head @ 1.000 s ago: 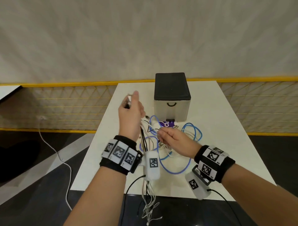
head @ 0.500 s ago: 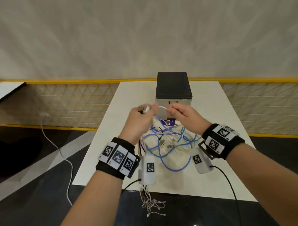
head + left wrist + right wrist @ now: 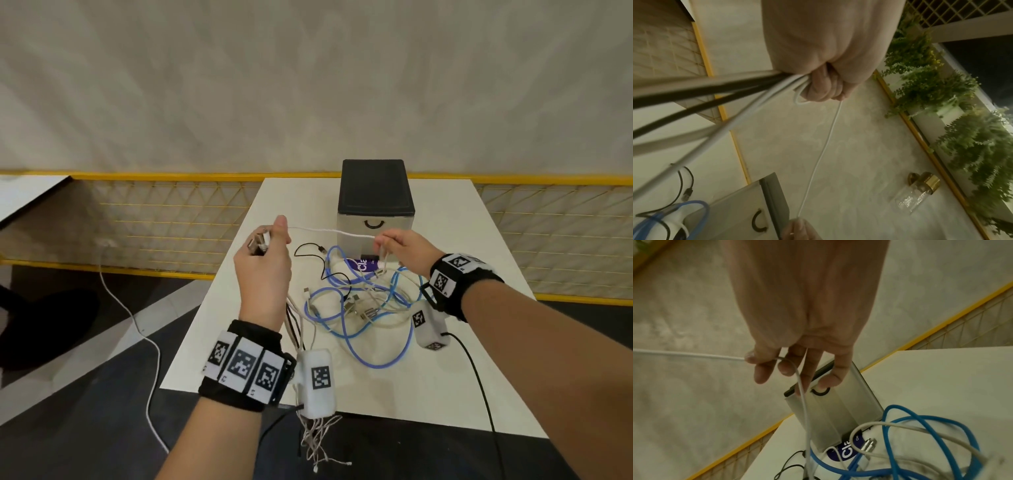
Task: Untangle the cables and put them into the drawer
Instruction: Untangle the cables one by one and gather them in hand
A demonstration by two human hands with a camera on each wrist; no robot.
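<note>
Above the bench (image 3: 445, 359), my left hand (image 3: 263, 270) grips bundled cables (image 3: 748, 91) — right hand (image 3: 406, 250) pinches the taut white cable (image 3: 329, 231) before the shut drawer (image 3: 375, 224).

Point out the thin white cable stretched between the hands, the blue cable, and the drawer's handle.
Thin white cable (image 3: 329, 231), head view: middle of the taut span.
Thick blue cable (image 3: 378, 365), head view: bottom of its near loop.
Black curved drawer handle (image 3: 374, 225), head view: centre of the arc.
</note>
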